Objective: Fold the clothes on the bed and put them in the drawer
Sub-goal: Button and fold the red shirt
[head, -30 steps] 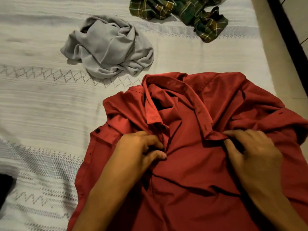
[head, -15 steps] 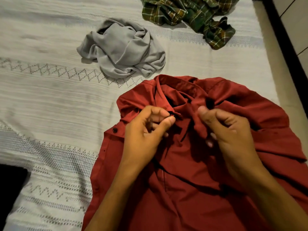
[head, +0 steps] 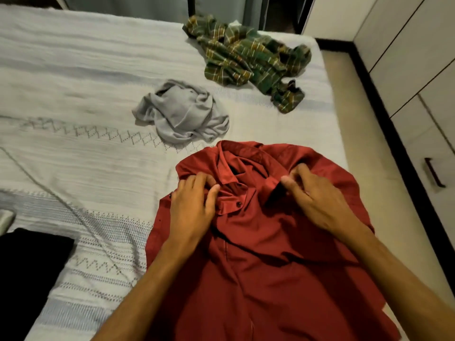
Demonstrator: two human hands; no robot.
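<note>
Hands both pinch the red shirt (head: 258,242) near its collar: left hand (head: 190,207), right hand (head: 317,198). Shirt lies on the bed (head: 73,156). Grey top (head: 182,112) and plaid shirt (head: 248,60) lie beyond.

No legible text, label, brand, number or sign found on any item in view. The red shirt (head: 258,242) shows plain cloth and dark buttons only, with no tag readable at the collar. The grey garment (head: 182,112) and the green plaid shirt (head: 246,60) carry no print. The bed cover (head: 86,156) bears woven zigzag and diamond bands, which are ornament and not lettering. The drawer fronts (head: 418,134) are unmarked.
</note>
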